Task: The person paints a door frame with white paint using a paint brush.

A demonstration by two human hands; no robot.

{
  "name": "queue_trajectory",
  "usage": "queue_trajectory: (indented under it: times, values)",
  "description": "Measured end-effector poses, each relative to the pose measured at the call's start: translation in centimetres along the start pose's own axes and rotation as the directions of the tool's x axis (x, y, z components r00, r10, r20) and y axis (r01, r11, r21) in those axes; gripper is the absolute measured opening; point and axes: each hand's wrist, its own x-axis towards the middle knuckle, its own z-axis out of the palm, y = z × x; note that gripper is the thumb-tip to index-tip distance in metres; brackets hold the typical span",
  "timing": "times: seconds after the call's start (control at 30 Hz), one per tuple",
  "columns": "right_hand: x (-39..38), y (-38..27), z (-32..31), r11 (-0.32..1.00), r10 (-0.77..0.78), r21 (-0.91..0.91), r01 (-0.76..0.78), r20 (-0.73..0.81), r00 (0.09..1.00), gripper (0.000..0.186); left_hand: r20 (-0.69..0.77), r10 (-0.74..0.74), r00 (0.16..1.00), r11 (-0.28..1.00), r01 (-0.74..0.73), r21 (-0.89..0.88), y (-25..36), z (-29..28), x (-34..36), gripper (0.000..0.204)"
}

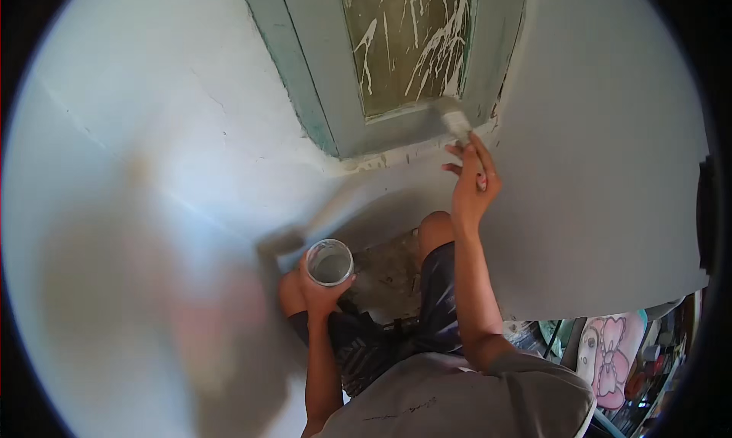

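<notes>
My left hand (318, 293) is wrapped round a small open cup (329, 263) of grey paint, held low between my knees. My right hand (476, 177) is raised and grips a paintbrush (457, 124) with fingers closed on its handle. The brush's bristles are at the lower right of a grey-green painted frame (400, 124); whether they touch it I cannot tell. Inside the frame is an olive panel (389, 49) with white paint streaks. The frame's outer edge meets the white wall in rough, chipped paint.
A white wall (168, 102) curves round my left, and a smooth grey surface (595, 171) rises on my right. At the lower right are a pink patterned cushion-like object (610, 354) and assorted clutter (656, 362). A worn, dirty floor patch (381, 278) shows between my knees.
</notes>
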Motion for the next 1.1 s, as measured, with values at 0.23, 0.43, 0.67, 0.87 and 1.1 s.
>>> queue_trajectory:
  times: [0.23,0.43,0.67,0.87,1.1]
  values:
    - [-1.9,0.4,1.6,0.992,-0.019,-0.123,0.025,0.05,0.999,0.035,-0.029,0.019,0.999,1.0,-0.02,-0.023,-0.4,0.3,0.1,0.104]
    - [-4.7,-0.3,3.4,0.994,0.092,0.028,-0.105,0.302,0.949,0.033,0.003,-0.012,1.0,1.0,0.012,0.016,0.4,0.1,0.2,0.105]
    - [0.0,0.3,-0.2,0.993,0.117,0.01,-0.118,0.064,0.991,0.034,-0.074,0.041,0.996,0.997,-0.036,0.068,0.1,0.1,-0.2,0.102]
    - [2.5,-0.4,-1.4,0.99,-0.082,-0.126,0.059,-0.183,0.98,0.034,-0.011,-0.016,1.0,0.999,0.017,0.043,-0.3,-0.3,-0.1,0.108]
    - [-2.5,0.7,2.6,0.995,-0.03,-0.09,0.034,0.045,0.999,0.033,-0.015,-0.016,1.0,1.0,0.016,0.013,-0.5,0.2,0.0,0.11]
